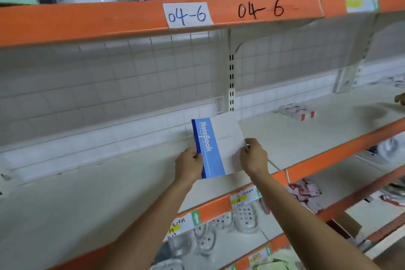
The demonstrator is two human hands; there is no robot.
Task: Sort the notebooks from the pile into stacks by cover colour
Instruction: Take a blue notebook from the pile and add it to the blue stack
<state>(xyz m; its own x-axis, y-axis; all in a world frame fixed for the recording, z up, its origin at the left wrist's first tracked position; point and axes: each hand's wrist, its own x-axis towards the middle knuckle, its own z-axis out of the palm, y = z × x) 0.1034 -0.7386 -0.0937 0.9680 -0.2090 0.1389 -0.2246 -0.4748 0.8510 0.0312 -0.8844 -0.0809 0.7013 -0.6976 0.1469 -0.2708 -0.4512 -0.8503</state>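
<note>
A notebook (221,144) with a white cover and a blue band reading "NoteBook" down its spine side is held over the white middle shelf (87,193), tilted slightly. My left hand (189,165) pinches its lower left edge at the dark blue spine. My right hand (254,155) pinches its right edge, thumb on the cover. I cannot tell whether its lower edge touches the shelf. No pile of notebooks shows in this view.
An orange shelf edge marked "04-6" (187,15) runs overhead, with bottles above it. Red-and-white notebooks or packs (295,112) lie on the shelf at the right. Another person's fingers (400,99) show at the far right edge. Lower shelves hold white perforated items (243,215).
</note>
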